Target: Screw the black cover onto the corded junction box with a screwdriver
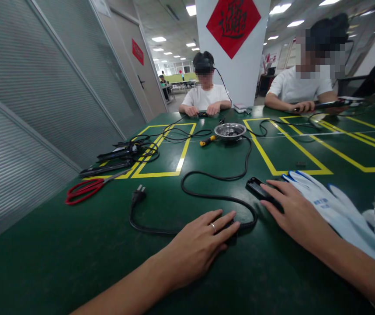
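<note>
My left hand [203,234], with a ring on one finger, lies palm down with its fingers stretched out over a black power cord [222,197]. A small dark part shows under its fingertips, mostly hidden. From there the cord runs left to a two-pin plug [138,194], and its other stretch winds away toward the metal bowl. My right hand [284,203] has its fingers and thumb around a hollow black plastic casing [256,187] lying on the green table. White gloves with blue edging [325,205] lie beside and partly behind my right forearm.
Red-handled scissors [85,190] lie at left, near black tools and coiled cables [122,155]. A metal bowl [230,131] with small parts and a yellow-black screwdriver [208,140] stand further back. Yellow tape [156,175] marks the table. Two people in white shirts work across it.
</note>
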{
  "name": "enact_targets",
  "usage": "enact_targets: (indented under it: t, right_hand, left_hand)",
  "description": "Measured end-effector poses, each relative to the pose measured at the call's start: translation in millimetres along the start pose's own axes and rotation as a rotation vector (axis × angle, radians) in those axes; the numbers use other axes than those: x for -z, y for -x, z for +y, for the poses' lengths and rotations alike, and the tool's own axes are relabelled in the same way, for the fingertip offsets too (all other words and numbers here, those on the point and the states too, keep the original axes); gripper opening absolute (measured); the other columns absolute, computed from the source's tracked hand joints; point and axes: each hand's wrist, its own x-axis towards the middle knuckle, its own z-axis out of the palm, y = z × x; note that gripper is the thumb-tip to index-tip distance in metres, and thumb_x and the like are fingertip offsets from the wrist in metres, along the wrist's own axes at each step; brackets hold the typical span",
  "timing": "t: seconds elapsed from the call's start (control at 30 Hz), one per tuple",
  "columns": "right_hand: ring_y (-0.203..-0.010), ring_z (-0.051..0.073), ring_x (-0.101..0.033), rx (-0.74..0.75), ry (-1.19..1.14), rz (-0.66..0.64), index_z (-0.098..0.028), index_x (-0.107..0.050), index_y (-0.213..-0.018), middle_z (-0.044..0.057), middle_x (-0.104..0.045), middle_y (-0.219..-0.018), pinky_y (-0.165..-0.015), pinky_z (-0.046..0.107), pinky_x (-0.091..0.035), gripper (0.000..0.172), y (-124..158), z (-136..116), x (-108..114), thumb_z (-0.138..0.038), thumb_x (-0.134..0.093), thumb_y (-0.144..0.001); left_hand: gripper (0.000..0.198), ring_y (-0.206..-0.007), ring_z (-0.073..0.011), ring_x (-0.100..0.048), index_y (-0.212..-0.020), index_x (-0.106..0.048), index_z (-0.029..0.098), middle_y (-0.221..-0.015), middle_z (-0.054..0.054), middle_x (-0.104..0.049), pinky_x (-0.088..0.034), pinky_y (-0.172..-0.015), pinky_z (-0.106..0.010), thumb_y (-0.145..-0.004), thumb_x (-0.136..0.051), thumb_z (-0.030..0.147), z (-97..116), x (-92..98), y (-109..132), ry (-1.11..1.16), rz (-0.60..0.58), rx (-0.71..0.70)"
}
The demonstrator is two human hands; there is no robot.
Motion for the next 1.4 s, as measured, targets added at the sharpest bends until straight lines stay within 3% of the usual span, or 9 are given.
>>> enact_targets:
  t: [0.13,0.27,0.43,0.67,0.97,1.13,1.23,1.3,1.4]
  right_hand:
    - [-0.123,0.029,-0.044,0.021,0.11,-0.088,-0.022,-0.055,-0.128,0.013,-0.05,-0.13,-0.101,0.049,-0.04,0.043,5.0,6.2,-11.3,-0.039,-0.043,-0.091]
    - [-0.111,0.026,-0.051,-0.017,0.101,-0.098,-0.022,-0.063,-0.115,0.011,-0.058,-0.117,-0.096,0.047,-0.044,0.036,12.0,-4.1,-7.6,-0.038,-0.044,-0.09]
    - [-0.104,0.027,-0.055,-0.105,0.061,-0.05,-0.01,-0.05,-0.124,0.015,-0.059,-0.113,-0.09,0.045,-0.047,0.05,14.2,-7.1,-5.4,-0.041,-0.053,-0.085]
    - [-0.105,0.027,-0.056,-0.144,0.028,0.032,-0.01,-0.048,-0.125,0.015,-0.059,-0.115,-0.09,0.046,-0.048,0.051,12.9,-7.1,-6.3,-0.04,-0.053,-0.085]
    - [-0.11,0.025,-0.054,-0.254,-0.146,0.248,-0.016,-0.048,-0.124,0.011,-0.058,-0.117,-0.095,0.044,-0.045,0.05,9.3,-17.8,16.8,-0.042,-0.058,-0.082]
    - [-0.106,0.018,-0.058,-0.185,-0.402,0.134,-0.026,-0.048,-0.123,0.004,-0.06,-0.116,-0.09,0.033,-0.051,0.044,19.0,-41.9,27.1,-0.037,-0.06,-0.082]
    - [-0.104,0.016,-0.061,-0.029,-0.52,0.031,-0.026,-0.044,-0.124,0.004,-0.061,-0.115,-0.088,0.03,-0.053,0.045,29.3,-61.4,25.1,-0.032,-0.06,-0.082]
    - [-0.106,0.016,-0.06,0.04,-0.555,-0.012,-0.026,-0.039,-0.126,0.004,-0.06,-0.117,-0.089,0.029,-0.053,0.05,35.0,-70.0,21.3,-0.03,-0.06,-0.081]
    - [-0.111,0.017,-0.058,0.064,-0.546,-0.049,-0.027,-0.033,-0.133,0.006,-0.058,-0.122,-0.093,0.032,-0.052,0.059,38.4,-71.5,17.1,-0.031,-0.061,-0.081]
  left_hand:
    - [0.055,-0.137,-0.025,-0.031,-0.147,-0.019,0.028,-0.155,0.0,-0.021,-0.035,-0.11,-0.044,-0.096,-0.036,0.017,-3.4,0.2,-0.2,-0.001,-0.02,0.039]
    - [0.055,-0.135,-0.0242,-0.033,-0.146,-0.024,0.03,-0.154,0.001,-0.024,-0.035,-0.11,-0.044,-0.095,-0.039,0.016,-5.3,1.4,-0.1,0.029,-0.005,0.053]
    - [0.052,-0.133,-0.0232,-0.036,-0.146,-0.023,0.029,-0.152,-0.002,-0.03,-0.035,-0.109,-0.045,-0.097,-0.041,0.025,-4.7,2.3,-0.5,0.086,0.057,0.063]
    - [0.052,-0.134,-0.0212,-0.034,-0.146,-0.024,0.027,-0.15,-0.003,-0.034,-0.034,-0.11,-0.044,-0.097,-0.042,0.031,-7.4,7.1,1.4,0.115,0.129,0.108]
    - [0.033,-0.123,-0.0206,-0.045,-0.128,-0.049,0.022,-0.132,-0.007,-0.05,-0.039,-0.105,-0.041,-0.096,-0.043,0.026,-10.6,8.8,5.6,0.219,0.429,0.22]
    - [0.037,-0.12,-0.0232,-0.05,-0.125,-0.053,0.023,-0.128,-0.007,-0.055,-0.041,-0.103,-0.042,-0.09,-0.056,0.034,-4.0,9.7,5.5,0.489,0.478,0.304]
    - [0.052,-0.119,-0.0247,-0.053,-0.13,-0.048,0.025,-0.128,-0.006,-0.057,-0.043,-0.103,-0.043,-0.083,-0.066,0.039,7.1,4.1,3.2,0.864,0.451,0.29]
    - [0.049,-0.115,-0.0244,-0.057,-0.128,-0.047,0.024,-0.126,-0.006,-0.059,-0.048,-0.099,-0.041,-0.085,-0.065,0.038,13.3,2.4,3.4,1.091,0.454,0.249]
    - [0.046,-0.112,-0.0239,-0.058,-0.129,-0.043,0.024,-0.124,-0.008,-0.058,-0.05,-0.096,-0.04,-0.088,-0.061,0.036,13.5,10.4,8.7,1.066,0.53,0.202]
